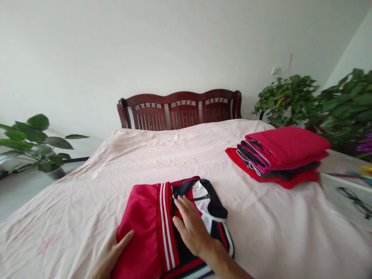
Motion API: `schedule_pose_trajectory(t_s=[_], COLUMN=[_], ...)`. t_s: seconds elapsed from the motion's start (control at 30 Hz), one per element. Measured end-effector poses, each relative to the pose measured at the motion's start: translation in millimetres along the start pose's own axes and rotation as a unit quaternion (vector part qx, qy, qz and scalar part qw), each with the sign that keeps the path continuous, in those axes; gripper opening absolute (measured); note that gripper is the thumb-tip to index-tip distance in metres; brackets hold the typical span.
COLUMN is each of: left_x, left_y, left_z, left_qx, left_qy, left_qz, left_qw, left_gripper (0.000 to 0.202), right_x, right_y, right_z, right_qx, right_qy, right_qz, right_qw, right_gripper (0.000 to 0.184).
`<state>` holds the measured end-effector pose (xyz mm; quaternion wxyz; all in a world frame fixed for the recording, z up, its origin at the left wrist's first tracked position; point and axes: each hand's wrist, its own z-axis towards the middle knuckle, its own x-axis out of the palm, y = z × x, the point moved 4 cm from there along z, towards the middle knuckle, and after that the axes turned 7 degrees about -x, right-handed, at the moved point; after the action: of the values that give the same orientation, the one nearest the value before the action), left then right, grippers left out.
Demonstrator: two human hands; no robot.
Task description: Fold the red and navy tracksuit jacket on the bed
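Right hand [192, 228]: flat, fingers spread, palm pressed on the folded red jacket [174, 228] near its dark collar.
Left hand [109, 255]: open, thumb out, resting at the jacket's left edge, gripping nothing.
Jacket: one, lying on the pink bed [116, 166] directly under both hands.
Stack of folded red clothes [280, 157]: one pile, well beyond the right hand, to its right.
Glasses [356, 201]: one pair, far right.
Potted plants [31, 143]: three, around the bed.
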<state>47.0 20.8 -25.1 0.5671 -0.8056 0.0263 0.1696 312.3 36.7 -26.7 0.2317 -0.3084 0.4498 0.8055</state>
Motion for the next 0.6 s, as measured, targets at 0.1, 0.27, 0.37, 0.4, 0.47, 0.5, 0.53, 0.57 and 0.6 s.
schedule_pose_trajectory(t_s=[0.1,0.27,0.37,0.4,0.47,0.5,0.53,0.57,0.6], left_x=[-3.4,-8.2,-0.6,2.6,8.6,11.8,15.6,20.3,26.3], left_y=[8,17,9,4,-6,-13,-20,-27,-35], left_z=[-9,-12,-18,-21,-28,-31,-33,-35,-37], left_qx=[-0.029,-0.058,-0.076,-0.083,-0.079,-0.065,-0.047,-0.029,-0.012], left_qy=[0.014,0.012,0.055,0.068,0.086,0.097,0.109,0.122,0.132], left_qz=[-0.027,-0.068,-0.133,-0.154,-0.171,-0.169,-0.166,-0.164,-0.161], left_qw=[0.999,0.996,0.987,0.982,0.978,0.979,0.979,0.978,0.978], left_gripper=[0.053,0.058,0.062,0.064,0.07,0.072,0.073,0.074,0.074], right_x=[7,39,67,75,85,87,87,85,81], right_y=[7,49,54,51,43,39,36,32,28], right_z=[-3,16,32,35,37,37,36,36,35], right_qx=[0.013,-0.049,-0.021,-0.002,0.028,0.034,0.04,0.048,0.062], right_qy=[0.035,0.031,0.025,0.025,0.015,0.006,-0.006,-0.018,-0.033], right_qz=[0.004,0.026,0.017,0.015,0.026,0.044,0.073,0.114,0.168], right_qw=[0.999,0.998,0.999,1.0,0.999,0.998,0.997,0.992,0.983], right_gripper=[0.054,0.058,0.06,0.059,0.056,0.054,0.053,0.052,0.052])
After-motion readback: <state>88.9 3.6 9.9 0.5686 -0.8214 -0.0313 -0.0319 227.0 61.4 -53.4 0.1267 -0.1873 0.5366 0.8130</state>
